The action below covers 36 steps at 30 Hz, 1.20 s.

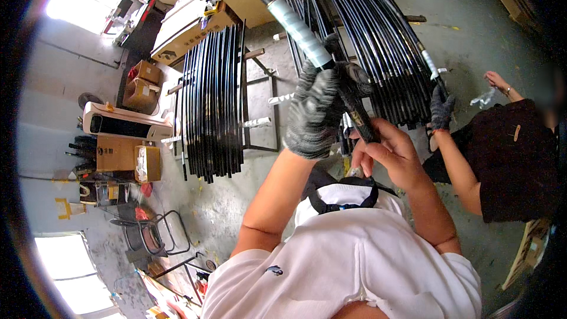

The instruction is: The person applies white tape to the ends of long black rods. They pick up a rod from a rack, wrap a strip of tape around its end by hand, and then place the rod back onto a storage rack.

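A long black pole (358, 112) slants from the top of the head view down to my chest. Shiny whitish wrapping (301, 32) covers a stretch of it above my grip. My left hand (313, 118), in a grey and black striped glove, is closed around the pole just below that wrapping. Bare, my right hand (393, 153) has its thumb and fingers bent around the pole's lower end. A small pale piece (355, 172) shows by its fingertips, too small to name.
Racks hold rows of black poles, one row (212, 103) at left, another (384, 47) ahead right. At right a co-worker in dark clothes (514, 159) has a gloved hand (441, 109) at a pole end. Cardboard boxes (121, 153), a white appliance (127, 123) and a chair (150, 233) stand left.
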Tool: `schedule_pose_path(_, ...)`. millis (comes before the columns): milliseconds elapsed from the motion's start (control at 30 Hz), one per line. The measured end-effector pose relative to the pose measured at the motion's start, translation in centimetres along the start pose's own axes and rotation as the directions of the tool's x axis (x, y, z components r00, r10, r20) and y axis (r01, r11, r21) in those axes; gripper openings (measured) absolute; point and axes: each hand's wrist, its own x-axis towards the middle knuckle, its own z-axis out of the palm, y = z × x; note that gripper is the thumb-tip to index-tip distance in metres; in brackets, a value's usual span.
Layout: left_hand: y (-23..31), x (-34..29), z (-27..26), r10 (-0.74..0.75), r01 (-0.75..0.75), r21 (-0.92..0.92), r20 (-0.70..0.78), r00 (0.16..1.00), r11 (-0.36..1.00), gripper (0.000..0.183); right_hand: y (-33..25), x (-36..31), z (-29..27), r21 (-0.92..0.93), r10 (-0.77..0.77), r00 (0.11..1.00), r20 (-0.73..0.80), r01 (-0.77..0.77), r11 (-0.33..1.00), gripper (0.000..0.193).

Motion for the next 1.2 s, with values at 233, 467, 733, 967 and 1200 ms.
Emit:
schedule_pose_path(233,1.5,0.4,1.0,0.125,-0.143,0.162,0.120,0.985,0.976,0.048,-0.9,-1.7,-0.8,0.264,-0.026,0.996,0.088,0.002,0.965,0.043)
schedule_pose_path(467,-1.4,4.6,-12.0,0.163,-0.109,0.144,-0.453,0.877,0.984,0.062,-0.9,-3.3,-1.4,0.329,-0.052,0.995,-0.083,0.076,0.941,0.056)
schedule_pose_path(733,-15.7,-0.5,-41.2,-0.126,0.758,0.563,-0.769,0.627,0.330,0.079,1.1,-3.8,-3.7,0.301,-0.006,0.984,-0.177,0.060,0.952,0.046)
schedule_pose_path(967,-30.2,-0.3,-46.8,-0.289,0.822,0.335,-0.819,0.496,0.460,0.095,4.5,-2.2,-6.0,0.244,0.135,0.946,-0.295,-0.062,0.968,0.033)
schedule_pose_path(1200,-34.7,0.2,-46.4,0.003,0.534,0.597,-0.668,0.744,0.599,0.066,8.3,-2.8,-6.0,0.136,0.244,0.841,-0.483,-0.203,0.970,0.041)
